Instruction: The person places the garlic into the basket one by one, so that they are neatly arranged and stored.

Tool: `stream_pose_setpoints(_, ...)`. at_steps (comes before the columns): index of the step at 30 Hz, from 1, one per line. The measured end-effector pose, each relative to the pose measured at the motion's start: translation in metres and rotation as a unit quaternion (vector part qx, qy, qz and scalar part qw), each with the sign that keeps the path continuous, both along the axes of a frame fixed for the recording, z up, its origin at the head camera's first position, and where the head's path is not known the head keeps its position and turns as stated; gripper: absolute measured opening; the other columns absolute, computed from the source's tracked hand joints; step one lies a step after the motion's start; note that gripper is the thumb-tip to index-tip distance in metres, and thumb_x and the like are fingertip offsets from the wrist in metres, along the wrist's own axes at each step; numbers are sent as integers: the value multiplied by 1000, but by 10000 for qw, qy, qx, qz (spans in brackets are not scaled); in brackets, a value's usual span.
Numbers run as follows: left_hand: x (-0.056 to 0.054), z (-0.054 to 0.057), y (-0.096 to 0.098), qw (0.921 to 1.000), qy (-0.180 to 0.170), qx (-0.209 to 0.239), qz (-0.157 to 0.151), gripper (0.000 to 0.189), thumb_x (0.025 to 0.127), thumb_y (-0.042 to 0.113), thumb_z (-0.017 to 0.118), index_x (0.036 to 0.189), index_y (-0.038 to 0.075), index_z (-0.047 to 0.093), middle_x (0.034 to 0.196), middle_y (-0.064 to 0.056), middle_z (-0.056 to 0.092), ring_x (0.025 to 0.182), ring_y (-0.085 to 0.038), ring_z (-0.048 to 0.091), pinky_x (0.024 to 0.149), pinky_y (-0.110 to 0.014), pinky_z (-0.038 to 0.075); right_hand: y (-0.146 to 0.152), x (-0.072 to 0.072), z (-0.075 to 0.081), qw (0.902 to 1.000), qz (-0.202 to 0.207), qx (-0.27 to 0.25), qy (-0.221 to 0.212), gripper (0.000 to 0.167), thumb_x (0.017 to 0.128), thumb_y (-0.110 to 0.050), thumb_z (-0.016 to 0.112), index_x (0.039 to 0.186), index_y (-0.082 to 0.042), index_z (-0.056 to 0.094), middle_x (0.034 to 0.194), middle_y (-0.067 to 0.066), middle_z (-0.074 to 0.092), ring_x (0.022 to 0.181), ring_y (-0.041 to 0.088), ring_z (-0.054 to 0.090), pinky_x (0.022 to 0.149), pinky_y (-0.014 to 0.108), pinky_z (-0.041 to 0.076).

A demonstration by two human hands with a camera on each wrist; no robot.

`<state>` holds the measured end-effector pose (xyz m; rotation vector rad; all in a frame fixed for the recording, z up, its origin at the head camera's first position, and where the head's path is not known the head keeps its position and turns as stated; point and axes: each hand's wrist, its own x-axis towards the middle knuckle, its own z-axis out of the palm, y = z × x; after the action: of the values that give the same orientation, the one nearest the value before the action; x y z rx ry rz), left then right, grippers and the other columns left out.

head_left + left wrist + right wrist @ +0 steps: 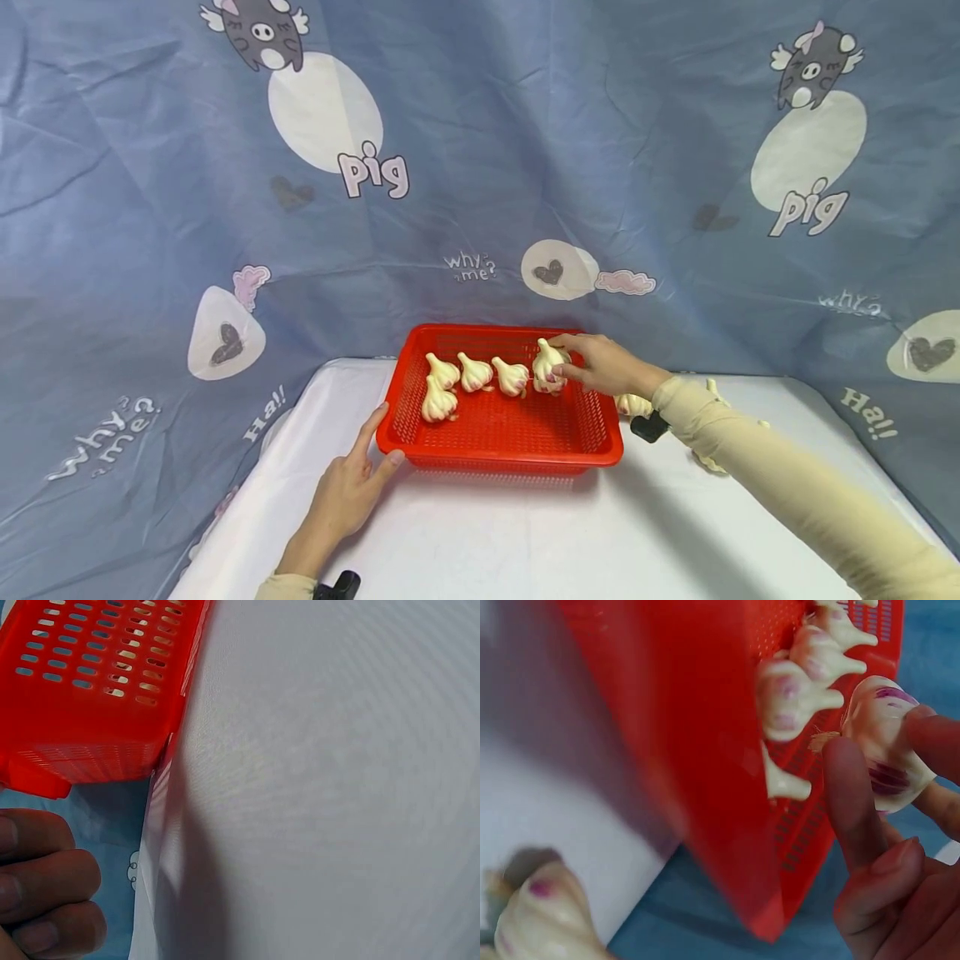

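Pinches a garlic bulb (pixel 548 358) between thumb and fingers of the right hand (pixel 606 363), over the right rear part of the red basket (pixel 510 457). Overlaps a lower bulb (pixel 550 387) in the head view; cannot tell whether touching it. Points neck upward and slightly left there, with long axis close to upright and root end down. Turns a tan root tuft (pixel 825 741) to the left in the right wrist view.

Reads "pig" (pixel 373 172) twice on the blue cloth (pixel 465 108) behind, plus "why me?" (pixel 469 266) and "Ha!!" (pixel 266 414) in pale lettering.

Looks creamy white, plump and ridged, with purple streaks on the swollen sides. Resembles the other bulbs (pixel 512 377) in the basket, set mostly toward the rear and left, with necks tipped up or up-left. Resembles also the bulbs (pixel 633 406) right of the basket on the white table (pixel 480 533), partly hidden by the right sleeve (pixel 780 475).

Rests the left hand (pixel 351 490) at the basket's front left corner, with thumb and index finger spread apart at the rim and the remaining fingers bent below.
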<state>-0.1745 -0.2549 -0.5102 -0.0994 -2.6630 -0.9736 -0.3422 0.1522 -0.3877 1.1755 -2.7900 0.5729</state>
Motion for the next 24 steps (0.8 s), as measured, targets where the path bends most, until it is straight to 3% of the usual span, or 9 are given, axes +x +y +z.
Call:
stream_pose_setpoints(4, 0, 1, 0, 10000, 30, 20, -16, 75, 100, 46, 69, 166, 40, 32, 51, 16, 29, 47, 0, 20, 45, -25, 21, -13, -3, -3, 9991, 100, -93, -403, 50, 101, -23, 73, 145, -5, 61, 119, 11, 75, 73, 11, 70, 101, 51, 54)
stream_pose_setpoints(6, 0, 1, 1, 10000, 56, 23, -24, 75, 100, 46, 69, 166, 40, 33, 51, 16, 29, 47, 0, 20, 44, -25, 22, -18, -4, -4, 9987, 126, -104, -491, 49, 101, -24, 74, 145, -6, 61, 117, 9, 75, 73, 9, 70, 99, 50, 55)
stream_pose_setpoints(12, 0, 0, 1, 10000, 81, 10, -21, 75, 101, 46, 69, 166, 41, 32, 50, 17, 29, 47, 1, 21, 44, -25, 22, -33, -5, -8, 9986, 174, -87, -499, 47, 100, -27, 76, 141, -7, 65, 117, 7, 77, 97, 17, 69, 95, 44, 55)
stream_pose_setpoints(17, 0, 0, 1, 9999, 121, -35, -11, 75, 101, 45, 69, 166, 41, 32, 51, 17, 29, 47, 1, 21, 45, -25, 23, -46, -6, -10, 9968, 210, -111, -769, 45, 100, -24, 76, 139, -6, 65, 115, 10, 77, 85, 13, 70, 87, 37, 57)
stream_pose_setpoints(22, 0, 0, 1, 9999, 105, -12, -12, 74, 101, 45, 69, 166, 41, 32, 50, 17, 29, 46, 1, 21, 44, -25, 23, -60, -10, -14, 9914, 330, -159, -1254, 44, 99, -21, 78, 137, -5, 64, 113, 13, 77, 61, 12, 69, 64, 27, 58)
stream_pose_setpoints(24, 0, -1, 1, 9999, 114, -4, -12, 74, 101, 45, 69, 166, 40, 33, 50, 17, 29, 46, 1, 21, 44, -25, 23, -65, -11, -16, 9909, 317, -101, -1301, 45, 97, -21, 80, 137, -6, 65, 117, 15, 77, 62, 13, 71, 65, 26, 58)
